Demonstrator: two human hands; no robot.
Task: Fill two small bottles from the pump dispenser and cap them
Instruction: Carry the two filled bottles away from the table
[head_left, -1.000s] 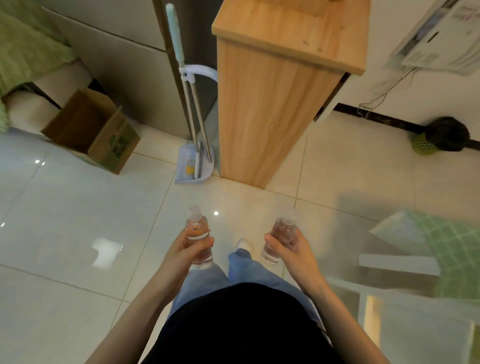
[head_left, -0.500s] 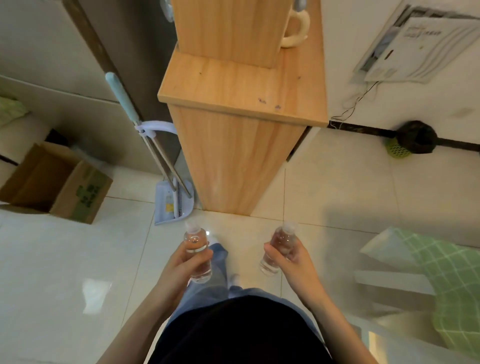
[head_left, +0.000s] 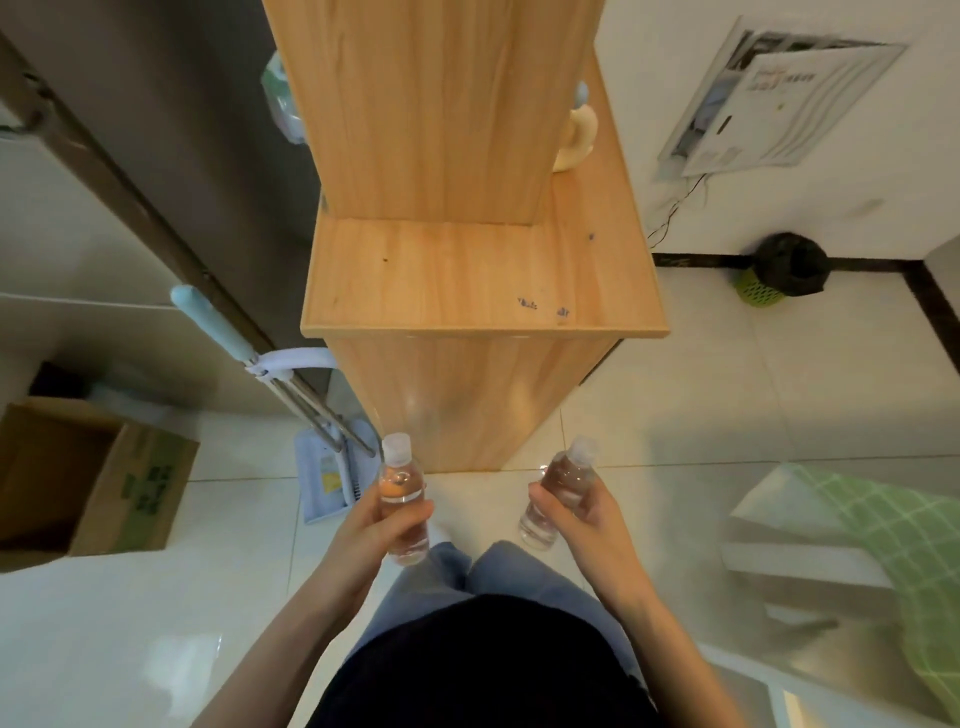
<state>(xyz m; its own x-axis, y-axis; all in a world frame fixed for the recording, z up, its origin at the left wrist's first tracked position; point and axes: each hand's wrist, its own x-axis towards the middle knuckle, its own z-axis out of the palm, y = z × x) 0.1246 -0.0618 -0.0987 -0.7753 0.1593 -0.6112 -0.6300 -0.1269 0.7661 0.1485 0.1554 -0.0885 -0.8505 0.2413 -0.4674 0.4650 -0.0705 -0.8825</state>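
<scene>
Left hand (head_left: 371, 530) gripping left bottle (head_left: 401, 486), lower middle of frame, fingers curling round it. Bottle standing straight, cap pointing toward top of frame. Right hand (head_left: 584, 519) gripping right bottle (head_left: 563, 480), fingers wrapping round. This bottle leaning, cap pointing up-right. Hands sitting apart, below wooden cabinet (head_left: 483, 280).

We face a wooden cabinet (head_left: 483, 280); left of it lean a broom (head_left: 223, 332) and dustpan (head_left: 322, 483), an open cardboard box (head_left: 93, 483) farther left, a green bin (head_left: 753, 293) right.
</scene>
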